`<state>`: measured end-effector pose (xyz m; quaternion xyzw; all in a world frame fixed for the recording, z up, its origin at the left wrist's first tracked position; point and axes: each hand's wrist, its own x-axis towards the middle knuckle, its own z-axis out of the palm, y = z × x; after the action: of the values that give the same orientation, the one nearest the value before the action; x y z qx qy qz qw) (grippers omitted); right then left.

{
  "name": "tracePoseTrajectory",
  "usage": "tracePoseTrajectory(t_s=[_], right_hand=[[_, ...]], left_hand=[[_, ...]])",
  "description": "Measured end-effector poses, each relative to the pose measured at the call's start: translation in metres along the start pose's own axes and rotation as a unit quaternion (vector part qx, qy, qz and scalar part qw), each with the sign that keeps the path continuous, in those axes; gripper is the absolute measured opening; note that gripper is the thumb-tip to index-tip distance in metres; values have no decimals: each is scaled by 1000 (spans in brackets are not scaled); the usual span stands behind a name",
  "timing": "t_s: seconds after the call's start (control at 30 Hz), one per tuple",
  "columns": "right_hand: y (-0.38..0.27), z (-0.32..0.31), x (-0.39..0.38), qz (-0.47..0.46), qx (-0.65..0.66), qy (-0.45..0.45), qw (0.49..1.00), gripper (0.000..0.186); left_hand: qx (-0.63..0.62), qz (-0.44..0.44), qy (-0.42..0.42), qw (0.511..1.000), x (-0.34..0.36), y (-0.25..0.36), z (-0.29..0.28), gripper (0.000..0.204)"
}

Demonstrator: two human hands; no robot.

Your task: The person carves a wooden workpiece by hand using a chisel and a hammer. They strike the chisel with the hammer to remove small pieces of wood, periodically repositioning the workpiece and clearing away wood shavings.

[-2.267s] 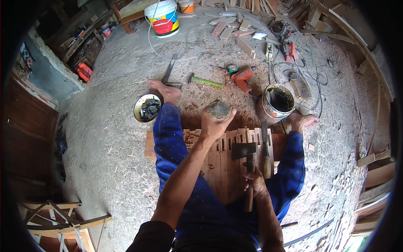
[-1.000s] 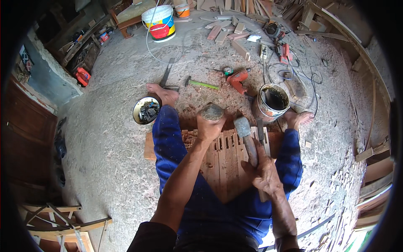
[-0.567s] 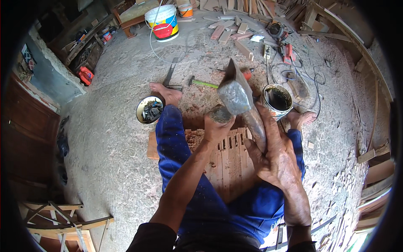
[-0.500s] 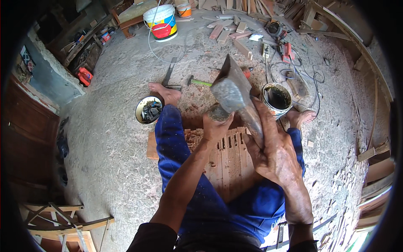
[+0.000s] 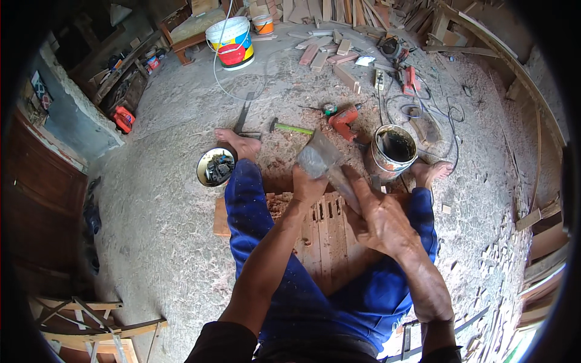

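My left hand (image 5: 307, 187) grips an upright tool whose round, worn top is hidden now under the hatchet head (image 5: 318, 155). My right hand (image 5: 381, 224) is closed on the hatchet's handle (image 5: 344, 190); the head is slightly blurred, its flat back down over my left hand. Below both hands, slotted wooden pieces (image 5: 324, 260) lie between my legs on a wooden board (image 5: 222, 225), with shavings on them. The lower end of the held tool is hidden behind my left hand.
A bowl of metal parts (image 5: 215, 167) stands by my left foot, a bucket (image 5: 375, 157) by my right. Ahead lie a green-handled hammer (image 5: 292, 129), an orange drill (image 5: 344, 124), cables and wood offcuts (image 5: 345, 75). A white bucket (image 5: 233, 48) stands farther back.
The hatchet rose and turned back-down from lower right over the last seconds, then swung down onto the top of the tool in my left hand, which has barely moved.
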<state>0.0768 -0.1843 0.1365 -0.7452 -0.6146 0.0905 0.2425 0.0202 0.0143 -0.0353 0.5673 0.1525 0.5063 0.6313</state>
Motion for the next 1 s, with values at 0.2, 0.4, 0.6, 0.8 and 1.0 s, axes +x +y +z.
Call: tracePoseTrajectory(t_s=[0.2, 0.4, 0.6, 0.8, 1.0], right_hand=[[-44, -53, 18, 3, 142, 158, 977, 71], [-2, 12, 16, 41, -163, -94, 981, 79], [3, 0, 0, -17, 0, -33, 999, 75], [-53, -74, 34, -41, 158, 178, 970, 66], [-47, -68, 61, -151, 5, 332, 931, 53]], left_hand=[[146, 23, -11, 989, -5, 25, -1, 14], [1, 19, -16, 1000, -20, 23, 9, 22], [207, 28, -50, 977, 2, 21, -2, 29], [137, -42, 7, 990, 24, 4, -6, 19], [106, -66, -4, 992, 10, -2, -6, 18]])
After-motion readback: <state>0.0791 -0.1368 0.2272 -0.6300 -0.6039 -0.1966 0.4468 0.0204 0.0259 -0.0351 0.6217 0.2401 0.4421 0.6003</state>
